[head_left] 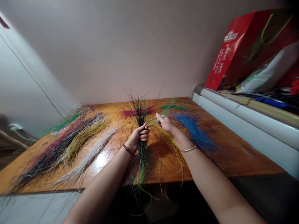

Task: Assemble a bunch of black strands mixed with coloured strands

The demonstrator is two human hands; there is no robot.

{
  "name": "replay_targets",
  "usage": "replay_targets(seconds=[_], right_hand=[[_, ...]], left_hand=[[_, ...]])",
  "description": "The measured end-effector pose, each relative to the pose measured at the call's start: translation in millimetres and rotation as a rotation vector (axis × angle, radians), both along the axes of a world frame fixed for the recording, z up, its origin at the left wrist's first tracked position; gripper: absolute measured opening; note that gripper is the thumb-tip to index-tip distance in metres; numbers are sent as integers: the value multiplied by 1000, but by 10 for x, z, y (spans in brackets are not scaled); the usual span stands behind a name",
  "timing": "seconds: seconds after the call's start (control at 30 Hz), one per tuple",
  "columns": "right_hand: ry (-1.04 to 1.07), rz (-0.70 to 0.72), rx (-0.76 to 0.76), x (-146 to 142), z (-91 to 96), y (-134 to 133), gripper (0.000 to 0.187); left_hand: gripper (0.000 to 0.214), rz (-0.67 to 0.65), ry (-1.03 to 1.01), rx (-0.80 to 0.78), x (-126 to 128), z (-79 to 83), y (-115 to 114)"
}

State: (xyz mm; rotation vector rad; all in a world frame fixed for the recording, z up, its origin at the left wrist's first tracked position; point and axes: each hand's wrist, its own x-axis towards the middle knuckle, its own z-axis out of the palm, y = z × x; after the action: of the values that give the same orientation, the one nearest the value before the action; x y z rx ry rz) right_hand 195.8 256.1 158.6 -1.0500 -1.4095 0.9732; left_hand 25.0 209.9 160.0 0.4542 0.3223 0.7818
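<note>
**Colours lay in separate heaps**

A varnished orange wooden worktop [233, 155] stood beside a white chest freezer [257, 130] that carried a red cardboard box [233, 53]. Across the worktop lay distinct heaps: blue thin strands [193, 133], pale grey thin strands [86, 158] and yellow thin strands [86, 140]. A mixed black-and-green bunch of thin strands [140, 112], not yet separated by colour, stood clenched upright in the closed left hand [140, 137] above the worktop, while the right hand [166, 123] pinched a few bright green strands [153, 121] near the bunch.
</note>
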Motion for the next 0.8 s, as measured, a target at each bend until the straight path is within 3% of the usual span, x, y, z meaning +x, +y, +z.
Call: replay_targets(seconds=[0.53, 0.8], right_hand=[[-7, -59, 40, 45, -15, 56, 54], [-133, -135, 74, 8, 2, -4, 50]], left_hand=[[19, -10, -12, 19, -9, 21, -21], [21, 14, -26, 3, -37, -4, 11]])
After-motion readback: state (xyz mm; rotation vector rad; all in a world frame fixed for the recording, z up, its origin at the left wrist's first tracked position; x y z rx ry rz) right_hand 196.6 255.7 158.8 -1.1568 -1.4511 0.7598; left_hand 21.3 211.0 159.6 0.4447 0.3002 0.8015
